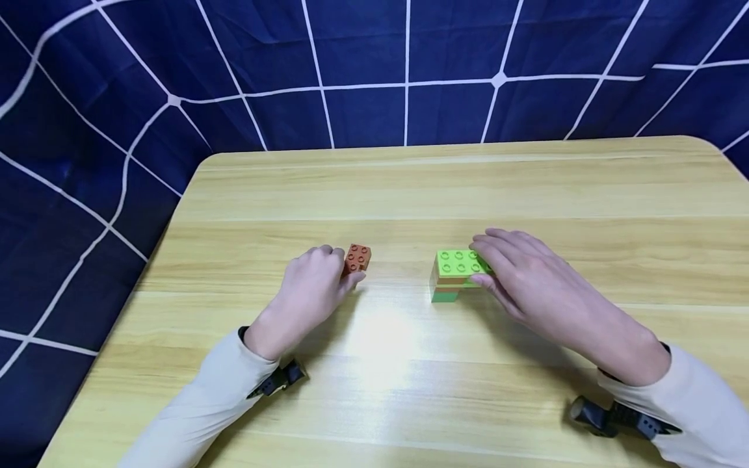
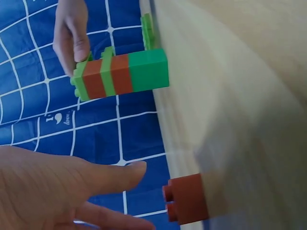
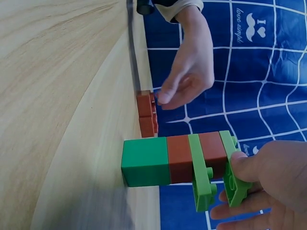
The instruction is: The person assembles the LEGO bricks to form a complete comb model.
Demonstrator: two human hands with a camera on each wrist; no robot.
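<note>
Side by side, two hands work at a wooden table (image 1: 374, 188) before a blue gridded cloth (image 1: 363, 52). The right hand (image 1: 523, 276), thumb and fingers closed about the overhanging end of the top light-green plate, grips a stack (image 1: 449, 263) of green and red bricks, upright on the wood. The left hand (image 1: 307, 286), thumb and fingers parted and holding nothing, hovers just beside the red bricks (image 1: 358, 256), left of the stack.
</note>
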